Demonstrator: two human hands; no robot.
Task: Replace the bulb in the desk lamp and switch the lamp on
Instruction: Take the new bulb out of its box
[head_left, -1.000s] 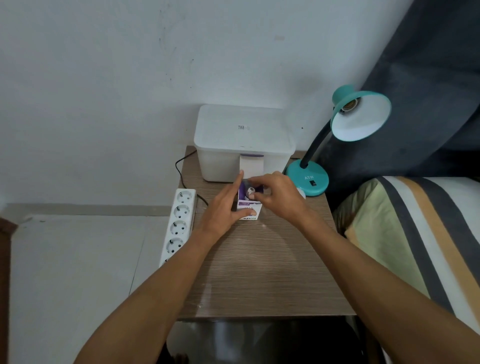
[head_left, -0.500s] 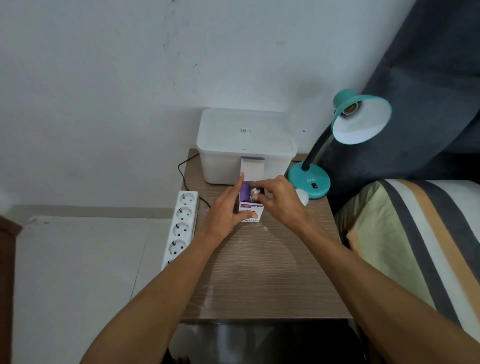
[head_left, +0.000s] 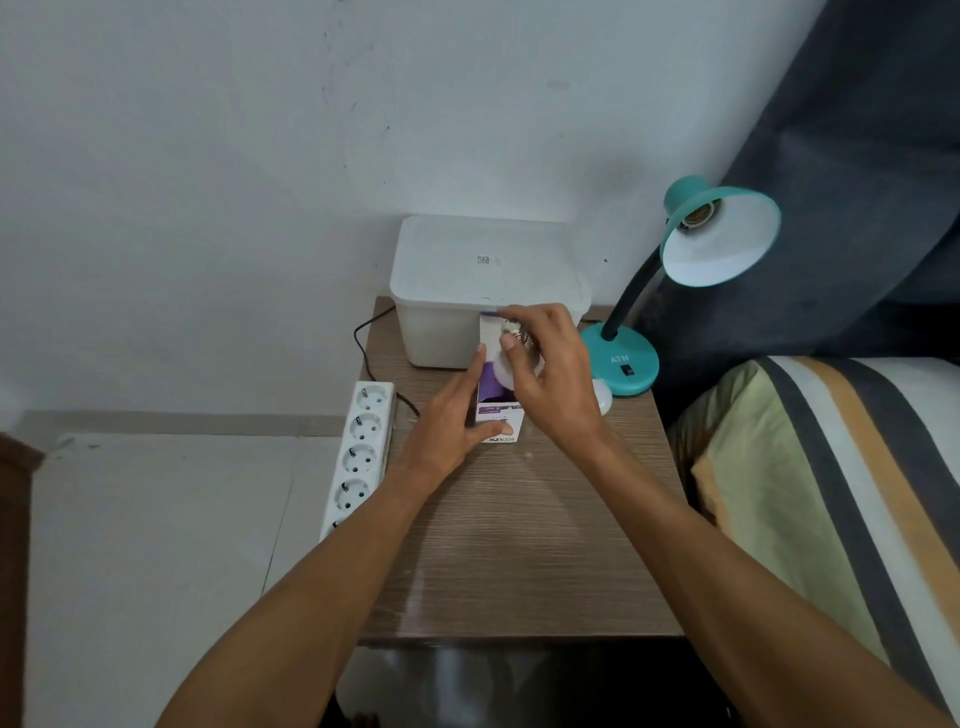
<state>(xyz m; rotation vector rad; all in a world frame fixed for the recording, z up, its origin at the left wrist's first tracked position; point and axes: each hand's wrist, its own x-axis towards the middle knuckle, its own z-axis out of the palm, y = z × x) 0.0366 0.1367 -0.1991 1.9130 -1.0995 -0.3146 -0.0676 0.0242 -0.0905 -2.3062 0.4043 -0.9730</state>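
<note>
A small white and purple bulb box (head_left: 497, 422) stands open on the wooden table (head_left: 519, 545). My left hand (head_left: 451, 421) grips the box from its left side. My right hand (head_left: 550, 379) pinches the metal base of a white bulb (head_left: 505, 373), which is raised halfway out of the box. The teal desk lamp (head_left: 621, 364) stands at the table's back right; its shade (head_left: 722, 234) faces me and the socket inside holds no bulb. Another white bulb (head_left: 602, 397) lies by the lamp base, partly hidden behind my right hand.
A white lidded plastic bin (head_left: 483, 275) sits against the wall behind the box. A white power strip (head_left: 358, 452) lies along the table's left edge with a black cable (head_left: 363, 343). A striped bed cover (head_left: 831, 493) borders the table's right side.
My right hand has lifted upward, drawing the white bulb out of the box top. My left hand stays holding the box in place.
</note>
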